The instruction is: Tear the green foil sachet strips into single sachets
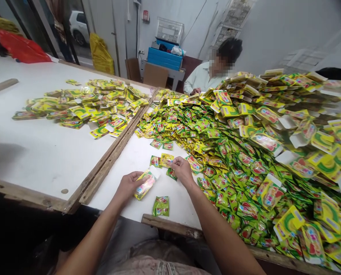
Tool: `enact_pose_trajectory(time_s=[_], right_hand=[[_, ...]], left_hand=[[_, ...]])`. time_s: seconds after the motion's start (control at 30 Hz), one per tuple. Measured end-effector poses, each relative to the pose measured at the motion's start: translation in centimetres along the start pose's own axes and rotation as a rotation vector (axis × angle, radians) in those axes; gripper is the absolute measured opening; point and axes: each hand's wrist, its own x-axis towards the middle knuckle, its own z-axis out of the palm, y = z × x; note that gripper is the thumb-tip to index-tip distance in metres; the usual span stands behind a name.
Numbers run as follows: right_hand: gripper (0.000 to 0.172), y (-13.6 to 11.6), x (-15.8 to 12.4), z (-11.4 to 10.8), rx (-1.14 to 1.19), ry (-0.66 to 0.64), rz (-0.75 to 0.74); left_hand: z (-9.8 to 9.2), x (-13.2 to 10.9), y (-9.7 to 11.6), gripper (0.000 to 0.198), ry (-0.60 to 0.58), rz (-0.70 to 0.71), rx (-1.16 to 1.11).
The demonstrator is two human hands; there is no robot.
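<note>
Noting carton-to-packet geometry. L hand [128, 187] clamped on carton [145, 187], thumb on the near face, fingers behind. Carton tilted, long axis running from lower L (near body) to upper R (away), white flap [155, 172] at the upper R end, i.e. pointing twd R hand [183, 170]. R thumb + index together on R edge of yellow packet [167, 159]; packet sits just beyond the flap, to L of the R fingertips, approx. in line w/ carton axis. Flap end and packet look apart, small gap. Key relation (my judgement): flap end vs. packet; R hand is nearer the packet, L hand has the carton. Green packet [172, 173] below R fingers; contact w/ it: can't tell. Another, loose packet [160, 206], lies nr table edge, betw. forearms. Packet pile [193, 126] beyond and to R.
</note>
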Motion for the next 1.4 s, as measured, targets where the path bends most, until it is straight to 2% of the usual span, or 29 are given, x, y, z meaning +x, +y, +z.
enact_pose_trajectory(time_s=[0.1, 0.3, 0.47, 0.53, 0.6, 0.67, 0.73, 0.8, 0.87, 0.93, 1.03, 1.13, 1.23, 1.3, 1.4], right_hand=[[0.029, -0.3, -1.3, 0.2, 0.260, -0.130, -0.049], [0.026, -0.7, -3.1, -0.3, 0.201, -0.303, -0.113], [0.031, -0.4, -2.9, -1.8, 0.312, -0.600, 0.001], [0.033, -0.2, -3.0, -1.9, 0.342, -0.638, 0.038], [0.034, 0.0, -3.5, -1.8, 0.319, -0.615, 0.036], [0.031, 0.1, -4.0, -1.7, 0.240, -0.534, -0.010], [0.028, 0.3, -4.1, -2.0, 0.115, -0.324, -0.046], [0.029, 0.5, -3.6, -2.4, -0.037, -0.040, -0.029], [0.027, 0.7, -2.6, -2.6, -0.216, 0.123, 0.008], [0.027, 0.8, -1.8, -2.3, -0.426, 0.099, -0.004], [0.022, 0.6, -1.3, -1.4, -0.707, -0.038, -0.049], [0.017, 0.4, -2.0, -0.7, -0.820, -0.089, -0.082], [0.014, 1.0, -2.9, -0.9, -0.788, -0.084, -0.179], [0.013, 1.5, -3.2, -1.1, -0.683, -0.068, -0.238], [0.022, 1.9, -3.4, -1.0, -0.369, -0.005, -0.157]], left_hand=[[0.1, -0.3, 0.5, 0.052, 0.008, -0.028, -0.032], [0.1, -1.1, 1.5, 0.052, -0.030, -0.035, -0.015], [0.1, -1.4, 1.5, 0.055, -0.097, -0.062, 0.056], [0.3, -1.4, 1.3, 0.053, -0.132, -0.079, 0.050], [0.7, -1.3, 1.1, 0.049, -0.147, -0.094, 0.030], [1.0, -1.3, 1.0, 0.045, -0.127, -0.102, 0.016], [1.2, -1.3, 1.0, 0.045, -0.078, -0.105, 0.016], [1.2, -1.2, 1.1, 0.045, -0.031, -0.102, 0.027], [1.2, -1.0, 1.1, 0.045, -0.002, -0.092, 0.031], [1.2, -0.9, 1.1, 0.044, 0.009, -0.085, 0.021], [1.2, -0.8, 1.0, 0.043, -0.001, -0.085, 0.005], [1.1, -0.8, 0.9, 0.044, 0.001, -0.079, 0.002], [1.1, -0.8, 0.7, 0.044, 0.008, -0.070, 0.005], [1.0, -0.7, 0.5, 0.043, 0.009, -0.059, -0.002], [1.0, -0.6, 0.3, 0.040, -0.002, -0.043, -0.026]])
